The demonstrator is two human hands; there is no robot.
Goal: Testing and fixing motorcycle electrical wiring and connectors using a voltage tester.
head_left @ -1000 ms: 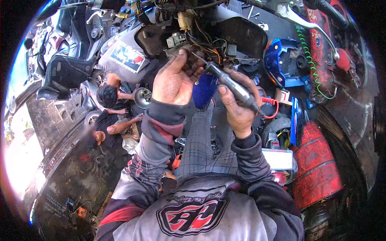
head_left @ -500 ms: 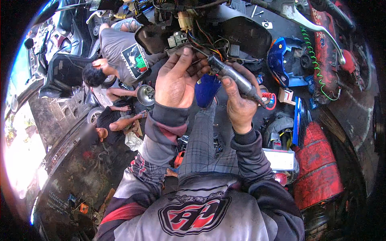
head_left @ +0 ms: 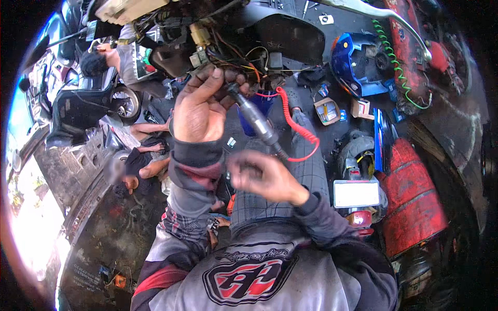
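Observation:
My left hand (head_left: 199,111) is raised beside the exposed wiring of a motorcycle, its thumb up and fingers curled. Those fingers grip the upper end of a black and silver cylindrical tool (head_left: 254,119), which slants down to the right. A red coiled cord (head_left: 290,116) loops from the tool's lower end back up toward the wiring. My right hand (head_left: 267,179) is off the tool, in front of my lap, fingers bent and smeared by motion. Just above my left fingers hang coloured wires (head_left: 254,67) and a cream connector (head_left: 199,35).
A blue motorcycle panel (head_left: 358,57), small cardboard boxes (head_left: 327,110) and a red ridged object (head_left: 412,197) lie to the right. A brake lever (head_left: 399,26) crosses the upper right. Two people sit or crouch at the left, near a wheel (head_left: 126,103).
My right hand has let go of the tool and moved down and left. The tool now hangs from my left hand, its red cord stretched out in view. My view has shifted slightly.

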